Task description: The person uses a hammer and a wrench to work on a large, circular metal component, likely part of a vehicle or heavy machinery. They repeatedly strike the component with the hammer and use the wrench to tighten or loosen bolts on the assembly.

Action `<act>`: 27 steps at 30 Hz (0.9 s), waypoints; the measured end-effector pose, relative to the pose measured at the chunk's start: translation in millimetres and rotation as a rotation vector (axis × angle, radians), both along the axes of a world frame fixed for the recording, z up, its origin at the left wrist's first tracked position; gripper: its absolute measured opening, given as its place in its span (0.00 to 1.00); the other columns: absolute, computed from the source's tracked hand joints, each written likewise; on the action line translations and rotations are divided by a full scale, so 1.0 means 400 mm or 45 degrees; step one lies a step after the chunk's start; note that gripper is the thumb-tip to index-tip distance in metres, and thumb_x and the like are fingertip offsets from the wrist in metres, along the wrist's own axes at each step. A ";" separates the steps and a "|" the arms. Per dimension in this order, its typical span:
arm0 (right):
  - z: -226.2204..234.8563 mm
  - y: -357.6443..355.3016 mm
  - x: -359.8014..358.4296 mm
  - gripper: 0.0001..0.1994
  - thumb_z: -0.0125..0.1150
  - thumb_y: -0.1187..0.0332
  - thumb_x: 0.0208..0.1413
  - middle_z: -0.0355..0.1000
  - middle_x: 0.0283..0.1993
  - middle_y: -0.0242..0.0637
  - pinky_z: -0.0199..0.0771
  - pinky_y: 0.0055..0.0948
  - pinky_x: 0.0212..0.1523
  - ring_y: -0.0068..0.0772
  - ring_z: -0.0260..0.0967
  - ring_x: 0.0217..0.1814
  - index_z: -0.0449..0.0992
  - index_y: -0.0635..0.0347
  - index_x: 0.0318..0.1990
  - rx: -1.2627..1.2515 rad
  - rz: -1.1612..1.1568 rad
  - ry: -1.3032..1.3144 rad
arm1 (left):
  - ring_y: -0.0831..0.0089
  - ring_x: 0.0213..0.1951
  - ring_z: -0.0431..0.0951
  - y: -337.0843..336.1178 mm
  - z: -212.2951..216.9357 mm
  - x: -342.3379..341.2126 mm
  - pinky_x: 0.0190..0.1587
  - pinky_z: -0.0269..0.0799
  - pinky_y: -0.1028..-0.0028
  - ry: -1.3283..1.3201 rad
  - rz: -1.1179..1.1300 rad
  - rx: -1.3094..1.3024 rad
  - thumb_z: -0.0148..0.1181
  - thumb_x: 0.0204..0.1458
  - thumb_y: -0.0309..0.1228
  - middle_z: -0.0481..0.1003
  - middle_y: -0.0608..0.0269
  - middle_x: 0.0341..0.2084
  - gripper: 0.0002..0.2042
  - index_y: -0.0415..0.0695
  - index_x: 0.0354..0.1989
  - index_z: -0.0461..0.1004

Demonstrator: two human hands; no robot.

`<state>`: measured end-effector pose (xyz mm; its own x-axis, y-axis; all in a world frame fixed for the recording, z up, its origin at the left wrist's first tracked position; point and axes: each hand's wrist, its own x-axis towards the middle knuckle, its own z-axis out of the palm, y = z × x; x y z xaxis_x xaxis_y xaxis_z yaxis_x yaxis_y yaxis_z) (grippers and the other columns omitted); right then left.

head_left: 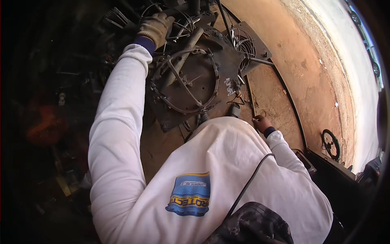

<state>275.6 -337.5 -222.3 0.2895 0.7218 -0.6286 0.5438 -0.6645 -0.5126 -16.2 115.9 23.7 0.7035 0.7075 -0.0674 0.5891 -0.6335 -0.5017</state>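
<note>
My left hand (155,29), in a worn brown work glove, reaches to the far end of a cluttered metal worktable (225,61). Its fingers are curled among dark wires and metal parts; whatever they grip is hidden. Near it, a metal tube (185,55) lies slanted across the tabletop. Closer to me rests a rusty metal ring (216,83) with a bar across it. My right hand (263,123), bare, is low at my right side with its fingers curled in. A thin dark rod (250,97) runs down to these fingers; whether they hold it is unclear.
A coil of wire (245,46) sits at the table's right side. Thin rods (116,17) stick up at the far left. Dark clutter fills the left side. Reddish ground (300,69) stretches right, with a long dark bar (286,91), a wheel (331,144) and a distant vehicle (367,44).
</note>
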 end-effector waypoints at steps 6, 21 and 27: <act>-0.031 -0.007 0.018 0.21 0.60 0.52 0.57 0.79 0.46 0.51 0.74 0.43 0.53 0.53 0.76 0.50 0.82 0.60 0.45 -0.058 0.028 0.005 | 0.52 0.57 0.72 -0.057 0.164 -0.062 0.52 0.76 0.59 -0.375 -0.316 0.004 0.70 0.41 0.36 0.68 0.53 0.58 0.41 0.59 0.67 0.58; -0.001 0.130 0.004 0.22 0.60 0.51 0.59 0.79 0.47 0.51 0.74 0.41 0.54 0.50 0.77 0.50 0.80 0.58 0.51 -0.058 0.098 0.008 | 0.64 0.54 0.71 -0.458 0.132 -0.129 0.54 0.71 0.60 -0.499 -0.668 -0.228 0.63 0.41 0.23 0.71 0.70 0.46 0.27 0.59 0.53 0.74; -0.020 0.115 0.007 0.20 0.60 0.52 0.59 0.79 0.46 0.50 0.75 0.41 0.52 0.49 0.77 0.49 0.80 0.57 0.50 -0.024 0.118 -0.018 | 0.67 0.58 0.67 -0.461 0.041 -0.133 0.55 0.68 0.58 -0.464 -0.745 -0.205 0.62 0.45 0.29 0.70 0.68 0.45 0.20 0.57 0.49 0.75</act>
